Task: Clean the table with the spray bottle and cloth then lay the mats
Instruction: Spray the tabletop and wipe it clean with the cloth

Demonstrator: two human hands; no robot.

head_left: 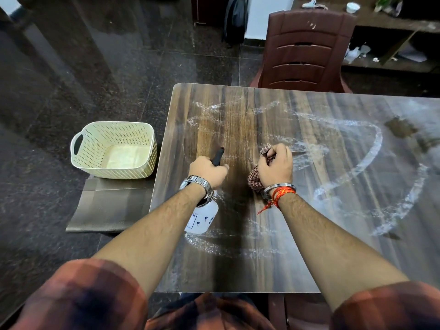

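My left hand (207, 171) grips the black head of a white spray bottle (202, 219), which hangs over the left part of the wooden table (333, 246); my forearm hides part of the bottle. To its right, my right hand (276, 166) is closed around a bunched checked cloth (254, 178) that rests on the tabletop. White foamy spray streaks (371, 153) curve across the table in wide loops. Dark grey mats (107, 206) lie stacked on the floor left of the table.
A cream perforated basket (114, 148) stands on the far end of the mats, beside the table's left edge. A brown plastic chair (307, 51) is at the table's far side. Shelves with clutter (390, 44) are at the back right. The floor is dark stone.
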